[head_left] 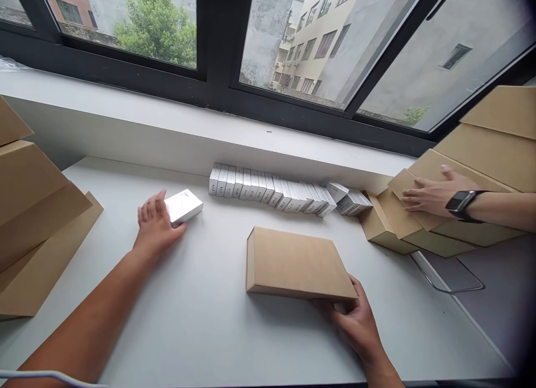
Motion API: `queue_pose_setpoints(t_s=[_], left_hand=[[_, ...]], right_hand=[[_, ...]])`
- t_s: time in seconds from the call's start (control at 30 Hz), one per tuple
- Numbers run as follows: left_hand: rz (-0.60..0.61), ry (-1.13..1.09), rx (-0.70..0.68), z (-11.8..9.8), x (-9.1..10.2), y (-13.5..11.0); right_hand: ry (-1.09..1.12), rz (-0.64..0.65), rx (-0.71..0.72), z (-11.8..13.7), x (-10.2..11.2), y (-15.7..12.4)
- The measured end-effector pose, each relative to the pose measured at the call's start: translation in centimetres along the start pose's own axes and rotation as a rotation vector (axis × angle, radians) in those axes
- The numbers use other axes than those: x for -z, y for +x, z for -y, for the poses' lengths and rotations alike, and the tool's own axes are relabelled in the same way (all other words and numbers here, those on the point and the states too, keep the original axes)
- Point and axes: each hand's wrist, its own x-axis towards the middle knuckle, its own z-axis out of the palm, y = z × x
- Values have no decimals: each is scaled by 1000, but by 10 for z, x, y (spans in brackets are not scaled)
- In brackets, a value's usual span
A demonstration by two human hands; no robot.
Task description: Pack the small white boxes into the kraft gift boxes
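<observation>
My left hand (pixel 156 225) rests at the left part of the table with thumb and fingers closed about the near-left end of a small white box (pixel 185 206), which lies flat. My right hand (pixel 358 324) grips a brown cardboard box (pixel 299 262) by its lower right corner. That box is closed and held slightly tilted over the white table (pixel 201 326); some of my right fingers are hidden beneath it. Behind it, a row of small white boxes (pixel 268 190) stands side by side along the wall, a few leaning at the right end.
Stacked brown boxes (pixel 481 137) lean at the right, with another person's hand (pixel 438 195) wearing a black watch laid on them. More brown boxes (pixel 31 220) stand at the left edge. A window sill (pixel 176 123) runs behind the table. A white cable (pixel 46 374) crosses the lower left corner.
</observation>
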Motion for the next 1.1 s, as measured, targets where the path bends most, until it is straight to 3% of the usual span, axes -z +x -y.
queue_pose_setpoints(t_s=[0.07, 0.1, 0.17, 0.27, 0.37, 0.47, 0.63, 0.77, 0.9, 1.1], left_hand=[[-51, -8, -204, -12, -1, -8], [-19, -40, -341, -20, -4, -15], [177, -166, -556, -38, -15, -31], [604, -353, -545, -56, -32, -52], [807, -413, -517, -60, -37, -57], [828, -420, -599, -59, -31, -56], [827, -335, -703, -63, -31, -63], [890, -253, -735, -66, -35, -68], [844, -272, -719, -64, -36, -68], [838, -230, -678, -61, -30, -65]], right_hand=[[-25, -5, 28, 1, 1, 6], [-22, 7, 35, 3, 2, 11], [31, 91, 24, 8, 5, 25], [170, 324, 3, 17, 6, 49], [318, 485, 16, 29, -5, 66], [451, 511, -38, 38, -28, 75], [404, 262, -51, 42, -55, 84], [411, 251, -64, 43, -56, 83], [390, 226, -41, 43, -55, 82], [253, 14, 65, 34, -61, 81]])
